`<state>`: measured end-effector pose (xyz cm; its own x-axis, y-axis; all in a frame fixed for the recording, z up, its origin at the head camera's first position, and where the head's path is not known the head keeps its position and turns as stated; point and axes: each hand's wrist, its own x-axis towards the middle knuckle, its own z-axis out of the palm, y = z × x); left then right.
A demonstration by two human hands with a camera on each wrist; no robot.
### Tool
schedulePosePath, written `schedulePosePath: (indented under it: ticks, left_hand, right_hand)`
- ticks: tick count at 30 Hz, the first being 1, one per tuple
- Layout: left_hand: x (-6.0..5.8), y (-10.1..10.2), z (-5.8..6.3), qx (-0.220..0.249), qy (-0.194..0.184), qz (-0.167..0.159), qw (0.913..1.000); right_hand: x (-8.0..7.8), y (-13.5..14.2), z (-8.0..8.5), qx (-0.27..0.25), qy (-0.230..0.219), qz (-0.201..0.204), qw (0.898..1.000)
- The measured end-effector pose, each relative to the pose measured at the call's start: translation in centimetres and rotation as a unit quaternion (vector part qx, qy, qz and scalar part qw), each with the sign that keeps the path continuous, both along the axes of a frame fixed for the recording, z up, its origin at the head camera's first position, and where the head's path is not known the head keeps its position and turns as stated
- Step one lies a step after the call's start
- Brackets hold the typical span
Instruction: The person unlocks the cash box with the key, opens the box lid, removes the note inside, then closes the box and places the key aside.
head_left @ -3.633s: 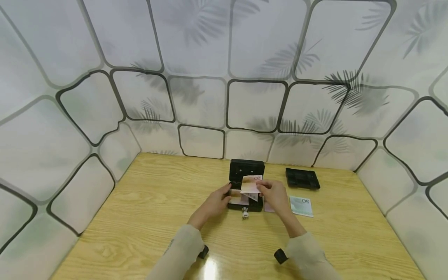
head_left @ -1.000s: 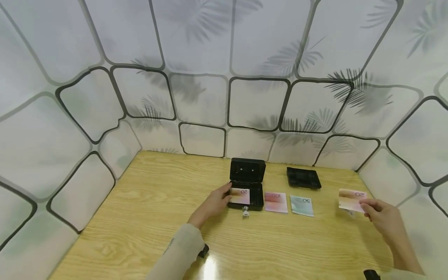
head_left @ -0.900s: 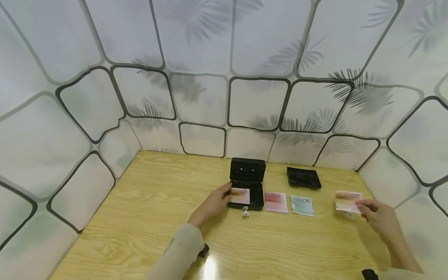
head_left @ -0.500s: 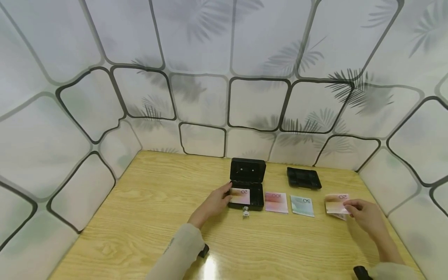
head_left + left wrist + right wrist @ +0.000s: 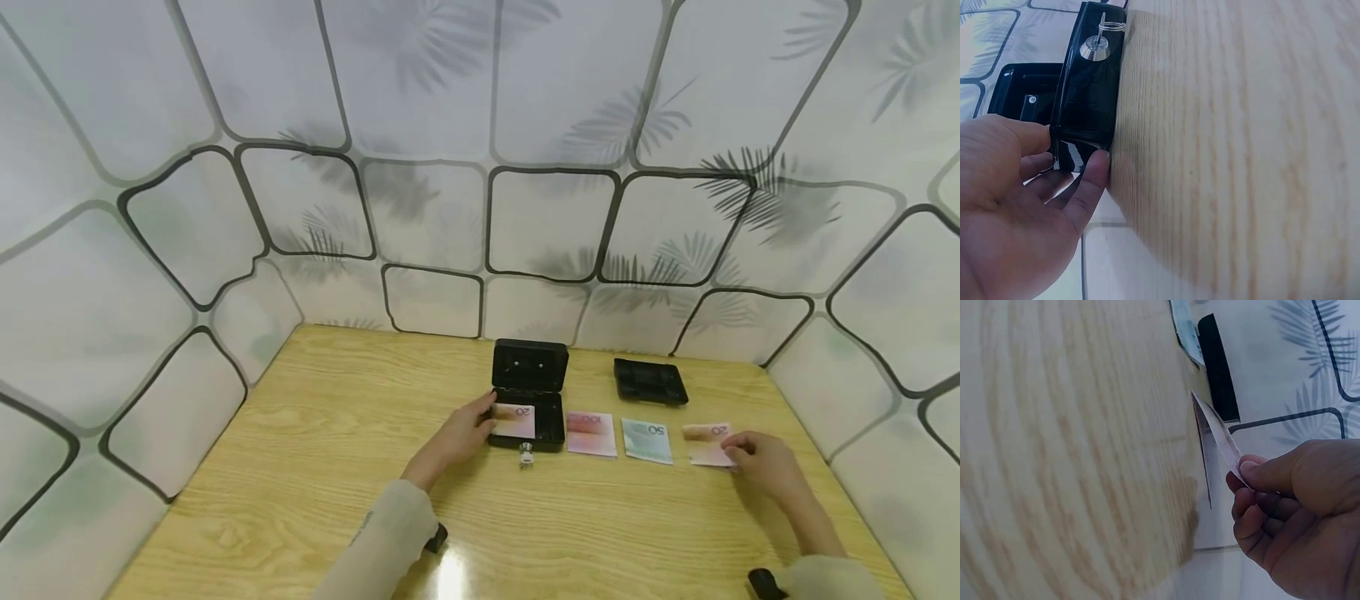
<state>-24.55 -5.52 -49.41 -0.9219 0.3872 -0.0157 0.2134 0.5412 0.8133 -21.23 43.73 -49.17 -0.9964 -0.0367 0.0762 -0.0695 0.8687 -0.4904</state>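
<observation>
A black cash box (image 5: 551, 423) stands with its lid up and a key ring hanging from its front lock (image 5: 1095, 47). Inside, at the left, lies a 20 banknote (image 5: 515, 421). My left hand (image 5: 453, 437) holds the box's left side, thumb and fingers against its wall. At the right, my right hand (image 5: 768, 467) pinches a folded 20 banknote (image 5: 703, 443) between thumb and index finger. In the right wrist view this banknote (image 5: 1219, 434) has its two halves spread apart, low over the table.
A 100 banknote (image 5: 592, 435) and a 50 banknote (image 5: 647, 442) lie in a row right of the box. Behind them sits a black tray (image 5: 650, 382). A patterned wall (image 5: 435, 304) borders the wooden table (image 5: 337, 417).
My right hand took the folded 20 banknote from the box out to the far right, then brought it leftward and lower, beside the 50 banknote. My left hand stays at the box.
</observation>
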Motion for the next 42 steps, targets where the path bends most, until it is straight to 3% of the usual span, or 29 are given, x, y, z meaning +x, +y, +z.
schedulePosePath:
  ticks: [20,35,42]
  left_hand:
    - [0.1,-0.1,-0.1,0.002,-0.012,-0.001,0.9999]
    - [0.0,-0.3,-0.5,0.0,-0.001,-0.005,1.0]
    - [0.1,-0.3,-0.3,-0.001,-0.007,-0.006,1.0]
  right_hand:
    - [0.1,-1.4,-0.1,0.051,-0.013,0.019,0.998]
    - [0.4,-1.8,-0.7,0.051,0.003,0.014,0.999]
    - [0.8,-2.3,-0.4,0.022,0.016,-0.003,1.0]
